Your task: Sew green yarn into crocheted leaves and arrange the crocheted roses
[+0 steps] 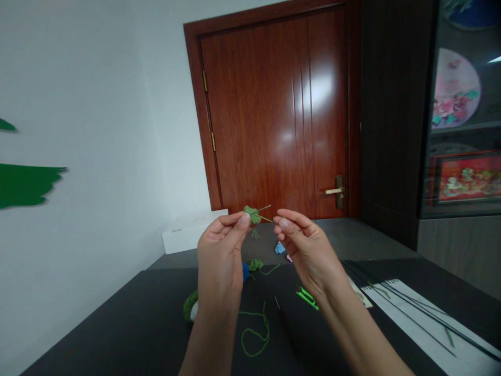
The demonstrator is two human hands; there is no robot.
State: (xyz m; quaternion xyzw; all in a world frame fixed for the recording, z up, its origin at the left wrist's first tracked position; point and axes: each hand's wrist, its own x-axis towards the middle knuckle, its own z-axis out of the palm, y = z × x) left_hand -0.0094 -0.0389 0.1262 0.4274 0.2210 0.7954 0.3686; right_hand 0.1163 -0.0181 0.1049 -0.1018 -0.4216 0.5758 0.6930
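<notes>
A small green crocheted piece (252,214) is pinched between the thumb and fingers of my left hand (224,244), raised above the table. A thin needle (263,208) lies across the piece and points up to the right. From the piece a taut green strand (265,219) runs to my right hand (303,243), whose thumb and forefinger are closed on its end. Short green yarn ends hang under the piece.
On the dark table (117,318) are a loop of green yarn (255,334), a dark-handled hook (284,318), green scissors (307,298), a blue crocheted piece (279,248) and white paper (422,321) with dark stems. A white box (182,239) stands at the back left.
</notes>
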